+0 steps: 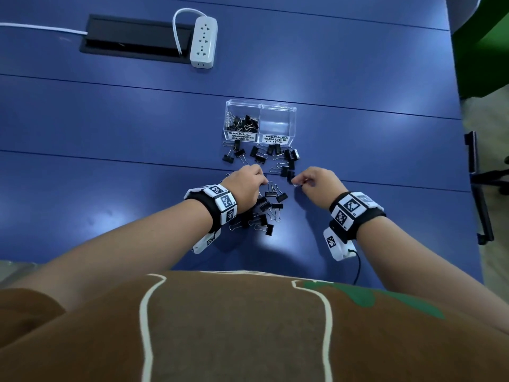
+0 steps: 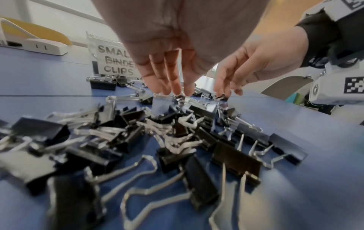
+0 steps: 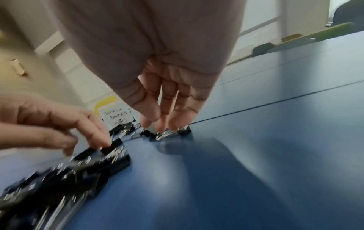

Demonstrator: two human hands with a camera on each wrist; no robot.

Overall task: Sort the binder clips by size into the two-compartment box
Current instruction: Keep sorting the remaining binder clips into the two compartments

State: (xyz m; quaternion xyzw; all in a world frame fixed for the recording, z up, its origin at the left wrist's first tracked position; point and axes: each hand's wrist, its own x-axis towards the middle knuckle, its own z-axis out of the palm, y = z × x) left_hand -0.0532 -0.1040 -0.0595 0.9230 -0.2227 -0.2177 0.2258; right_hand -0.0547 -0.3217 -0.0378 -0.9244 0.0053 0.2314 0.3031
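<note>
Binder clips (image 1: 264, 199) lie scattered on the blue worktop (image 1: 110, 128) just in front of the clear box (image 1: 292, 110), within easy reach of both my hands. My left hand (image 1: 245, 186) pinches one clip's wire handle, and my right hand (image 1: 316, 183) pinches another at the pile's edge, presumably to judge size. The box's "small" compartment holds several clips, while the "medium" one looks empty.

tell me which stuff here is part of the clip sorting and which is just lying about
Part of the job:
- two-compartment box, small side partly filled, medium side empty
- loose binder clips on the table
- left hand and right hand, each reaching into the clips

Just lying about:
- power strip
- white cable
- black cable hatch
- chair beside the table
</note>
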